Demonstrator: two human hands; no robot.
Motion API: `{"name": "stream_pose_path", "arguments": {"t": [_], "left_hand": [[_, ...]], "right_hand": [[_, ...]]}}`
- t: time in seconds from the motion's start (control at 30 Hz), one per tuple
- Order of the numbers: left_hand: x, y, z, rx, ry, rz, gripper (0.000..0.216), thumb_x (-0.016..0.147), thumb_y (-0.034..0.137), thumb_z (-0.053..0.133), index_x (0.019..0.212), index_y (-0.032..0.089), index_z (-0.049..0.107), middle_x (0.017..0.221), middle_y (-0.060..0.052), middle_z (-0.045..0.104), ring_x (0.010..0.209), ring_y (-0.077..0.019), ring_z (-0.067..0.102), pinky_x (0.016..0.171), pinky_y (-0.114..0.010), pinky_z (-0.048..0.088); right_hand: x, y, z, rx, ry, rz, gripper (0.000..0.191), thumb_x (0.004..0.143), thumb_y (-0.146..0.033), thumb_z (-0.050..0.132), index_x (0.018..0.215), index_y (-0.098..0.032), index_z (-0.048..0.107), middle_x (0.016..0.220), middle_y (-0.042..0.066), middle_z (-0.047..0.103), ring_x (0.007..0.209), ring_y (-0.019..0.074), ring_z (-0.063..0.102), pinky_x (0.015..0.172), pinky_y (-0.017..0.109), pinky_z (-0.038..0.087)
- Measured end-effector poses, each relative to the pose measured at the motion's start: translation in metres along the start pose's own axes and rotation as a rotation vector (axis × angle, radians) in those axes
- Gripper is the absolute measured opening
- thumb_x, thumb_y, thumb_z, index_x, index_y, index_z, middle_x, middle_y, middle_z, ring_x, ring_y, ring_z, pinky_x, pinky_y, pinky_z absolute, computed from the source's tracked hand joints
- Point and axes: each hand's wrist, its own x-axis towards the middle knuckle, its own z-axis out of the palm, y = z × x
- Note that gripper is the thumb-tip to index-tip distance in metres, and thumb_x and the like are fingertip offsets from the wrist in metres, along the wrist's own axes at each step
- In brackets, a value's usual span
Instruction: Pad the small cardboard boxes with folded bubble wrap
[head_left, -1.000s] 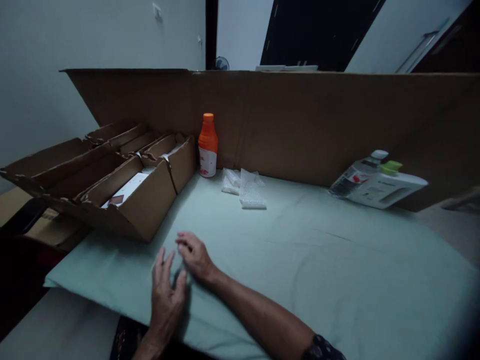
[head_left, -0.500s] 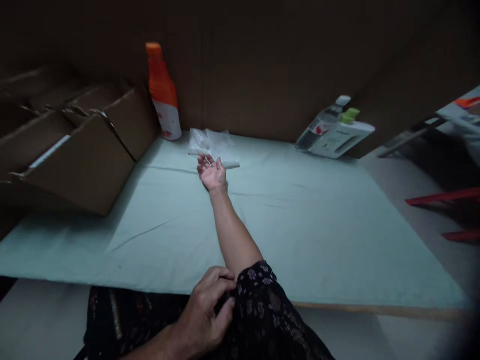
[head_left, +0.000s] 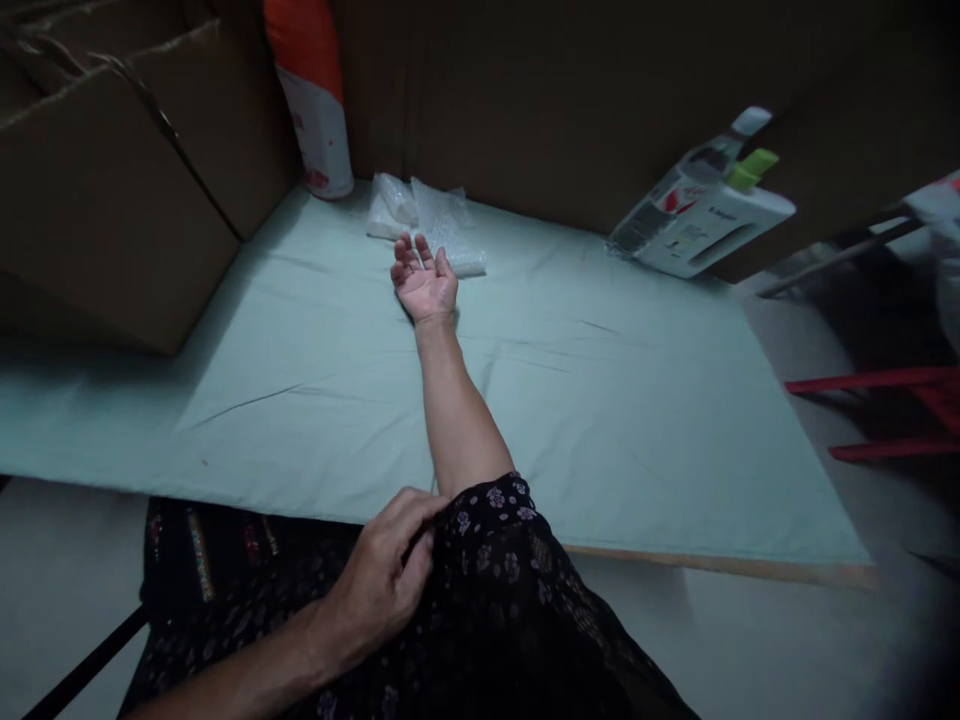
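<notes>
My right arm stretches forward over the pale green cloth (head_left: 637,430), and my right hand (head_left: 425,285) lies palm up with its fingers apart and slightly curled. It holds nothing. Just beyond its fingertips is crumpled bubble wrap (head_left: 442,215). Across my lap comes my left hand (head_left: 386,560), its fingers closed on the cuff of the black flowered right sleeve (head_left: 495,505), near the elbow. The left fingertips are partly hidden at the cloth's edge.
Cardboard boxes (head_left: 97,200) stand at the left, beside an orange and white bottle (head_left: 319,110). A clear bottle (head_left: 667,195) and a white bottle with a green cap (head_left: 720,225) lean at the back right. Red bars (head_left: 885,380) show beyond the table's right edge.
The view has tipped down, so the table and bottles sit higher in it. My left fingers have drawn in at the sleeve cuff. My right hand keeps its palm-up pose.
</notes>
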Motion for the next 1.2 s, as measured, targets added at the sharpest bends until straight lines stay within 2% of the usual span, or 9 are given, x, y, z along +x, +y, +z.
{"name": "stream_pose_path", "arguments": {"t": [0.1,0.27,0.43,0.6,0.77,0.87,1.07,1.13,1.2], "left_hand": [[-0.006,0.002,-0.002,-0.005,0.059,-0.015,0.031,0.091,0.004,0.046,0.109,0.022,0.064,0.099,-0.005,0.066,0.092,-0.0157,0.065,0.078,-0.029,0.056],[0.008,-0.003,0.008,0.058,0.177,-0.064,0.051,0.088,0.006,0.049,0.135,0.022,0.056,0.124,-0.011,0.060,0.109,-0.0198,0.063,0.088,-0.035,0.058],[-0.004,0.000,0.020,0.045,0.155,-0.017,0.057,0.087,0.002,0.045,0.138,0.025,0.056,0.108,-0.008,0.060,0.099,-0.0180,0.062,0.082,-0.033,0.058],[-0.014,0.005,0.018,0.015,0.146,0.022,0.049,0.087,0.000,0.043,0.127,0.022,0.061,0.107,-0.008,0.063,0.099,-0.0178,0.063,0.081,-0.032,0.057],[0.001,-0.002,0.013,0.050,0.204,-0.026,0.049,0.087,0.003,0.048,0.132,0.019,0.055,0.109,-0.008,0.066,0.102,-0.0183,0.063,0.088,-0.034,0.056],[0.012,-0.009,0.013,0.106,0.214,0.031,0.054,0.088,0.002,0.045,0.138,0.019,0.053,0.105,-0.008,0.064,0.096,-0.0169,0.063,0.083,-0.033,0.056],[0.011,-0.013,0.013,0.124,0.199,0.102,0.045,0.084,-0.003,0.044,0.120,0.017,0.061,0.097,-0.005,0.061,0.087,-0.0144,0.061,0.075,-0.028,0.055],[0.010,-0.012,0.013,0.112,0.210,0.097,0.039,0.083,-0.004,0.046,0.112,0.017,0.062,0.101,-0.006,0.061,0.094,-0.0155,0.062,0.080,-0.030,0.055],[0.014,-0.012,0.014,0.128,0.232,0.081,0.040,0.083,-0.003,0.048,0.116,0.017,0.060,0.115,-0.011,0.060,0.110,-0.0198,0.060,0.092,-0.036,0.054]], "right_hand": [[-0.002,-0.002,0.003,0.050,0.025,0.006,0.035,0.104,-0.034,0.031,0.102,-0.016,0.061,0.109,0.009,0.066,0.116,0.0196,0.062,0.076,0.032,0.057],[-0.005,-0.007,0.007,0.080,0.035,-0.010,0.038,0.105,-0.033,0.028,0.101,-0.016,0.061,0.112,0.009,0.065,0.124,0.0206,0.058,0.074,0.031,0.057],[-0.003,-0.009,0.001,0.110,0.018,-0.012,0.036,0.104,-0.031,0.029,0.103,-0.018,0.062,0.118,0.009,0.063,0.129,0.0215,0.055,0.081,0.038,0.058],[-0.002,-0.008,0.000,0.102,0.051,-0.025,0.036,0.104,-0.031,0.028,0.104,-0.017,0.062,0.126,0.009,0.061,0.135,0.0214,0.051,0.086,0.039,0.058],[0.000,-0.008,0.000,0.099,0.063,-0.039,0.039,0.104,-0.032,0.027,0.110,-0.017,0.062,0.131,0.010,0.060,0.138,0.0231,0.049,0.089,0.044,0.057],[0.001,-0.008,-0.002,0.078,0.052,-0.043,0.038,0.104,-0.032,0.028,0.113,-0.017,0.062,0.132,0.009,0.060,0.138,0.0226,0.048,0.094,0.046,0.055],[0.000,-0.007,-0.002,-0.002,0.021,-0.032,0.037,0.105,-0.032,0.027,0.111,-0.018,0.061,0.129,0.009,0.061,0.135,0.0209,0.051,0.093,0.043,0.056],[-0.001,-0.006,-0.001,-0.052,0.016,-0.038,0.036,0.105,-0.033,0.028,0.111,-0.018,0.060,0.125,0.008,0.062,0.133,0.0199,0.053,0.089,0.039,0.057],[-0.002,-0.005,0.001,-0.116,0.029,-0.048,0.034,0.104,-0.034,0.030,0.109,-0.019,0.060,0.125,0.007,0.062,0.131,0.0186,0.054,0.087,0.035,0.057]]}}
